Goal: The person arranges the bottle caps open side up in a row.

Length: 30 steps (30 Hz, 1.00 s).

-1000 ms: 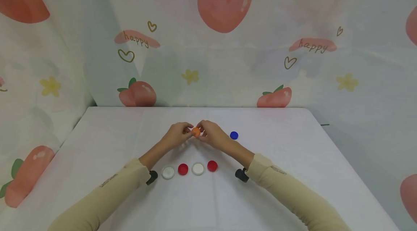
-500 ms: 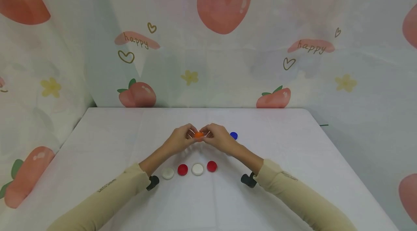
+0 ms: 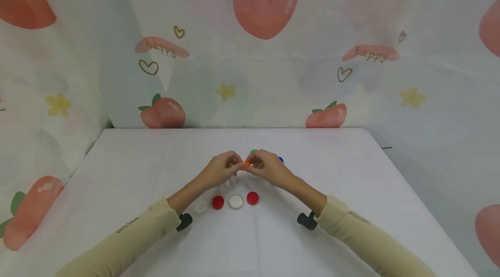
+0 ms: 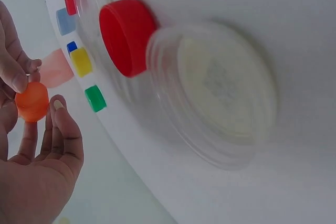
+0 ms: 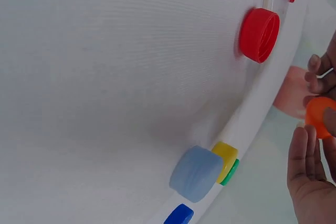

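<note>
In the head view my left hand (image 3: 218, 169) and right hand (image 3: 273, 169) meet above the table, holding a small orange bottle cap (image 3: 246, 165) between their fingertips. The orange cap (image 4: 32, 102) sits among both hands' thumbs and fingers in the left wrist view. Partly covered by fingers, it also shows at the right edge of the right wrist view. A green cap (image 3: 254, 152) and a blue cap (image 3: 280, 159) peek out behind my right hand. A yellow cap (image 4: 81, 62) and a light blue cap (image 5: 196, 174) stand nearby, hidden in the head view.
Nearer than the hands lies a row: a clear-white lid (image 3: 201, 207), a red cap (image 3: 218, 202), a second whitish lid (image 3: 235, 202) and another red cap (image 3: 252, 198). They rest on a white-covered table (image 3: 129, 173) backed by a fruit-print cloth (image 3: 254, 68).
Both hands have shifted slightly right and nearer with the orange cap, which has turned between the fingers. The green cap has come into view behind the right hand, while the blue one is now partly covered.
</note>
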Tool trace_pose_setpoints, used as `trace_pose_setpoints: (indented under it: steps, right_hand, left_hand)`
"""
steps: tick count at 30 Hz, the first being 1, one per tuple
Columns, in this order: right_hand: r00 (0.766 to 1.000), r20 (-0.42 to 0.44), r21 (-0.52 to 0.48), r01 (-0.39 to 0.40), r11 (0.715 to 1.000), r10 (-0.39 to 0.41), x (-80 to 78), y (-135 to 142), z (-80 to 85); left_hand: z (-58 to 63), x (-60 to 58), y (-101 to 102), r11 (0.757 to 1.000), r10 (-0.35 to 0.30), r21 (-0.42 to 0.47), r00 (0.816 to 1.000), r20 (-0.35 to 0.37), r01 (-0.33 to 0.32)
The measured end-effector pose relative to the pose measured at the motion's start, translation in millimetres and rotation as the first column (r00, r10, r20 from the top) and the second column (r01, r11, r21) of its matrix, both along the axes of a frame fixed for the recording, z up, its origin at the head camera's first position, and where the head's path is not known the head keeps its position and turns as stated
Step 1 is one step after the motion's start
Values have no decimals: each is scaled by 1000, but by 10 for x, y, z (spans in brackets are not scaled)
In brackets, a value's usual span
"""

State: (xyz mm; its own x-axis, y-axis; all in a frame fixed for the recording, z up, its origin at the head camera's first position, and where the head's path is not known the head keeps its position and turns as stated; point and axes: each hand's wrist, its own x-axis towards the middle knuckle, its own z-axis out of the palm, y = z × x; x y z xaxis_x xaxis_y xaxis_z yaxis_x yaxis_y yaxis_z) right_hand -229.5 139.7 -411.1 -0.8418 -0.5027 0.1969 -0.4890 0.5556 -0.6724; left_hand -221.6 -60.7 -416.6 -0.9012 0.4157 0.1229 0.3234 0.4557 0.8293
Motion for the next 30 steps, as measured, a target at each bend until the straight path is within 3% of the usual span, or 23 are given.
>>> trace_pose_setpoints:
  steps: [7, 13, 23, 30]
  right_hand:
    - [1000, 12, -39, -26, 999, 27, 92, 107, 12]
    - [1000, 31, -64, -4, 998, 6, 138, 226, 8]
    - [995, 102, 19, 16, 1000, -18, 165, 388, 23]
    - [993, 120, 1, 1, 1000, -1, 208, 470, 9]
  left_hand:
    - [-1, 31, 93, 1000, -9, 4, 999, 31, 9]
    - [-17, 35, 171, 1000, -11, -16, 1000, 16, 11]
    - [-22, 80, 271, 999, -32, -20, 999, -12, 32]
    - [-37, 97, 337, 998, -58, -20, 998, -8, 58]
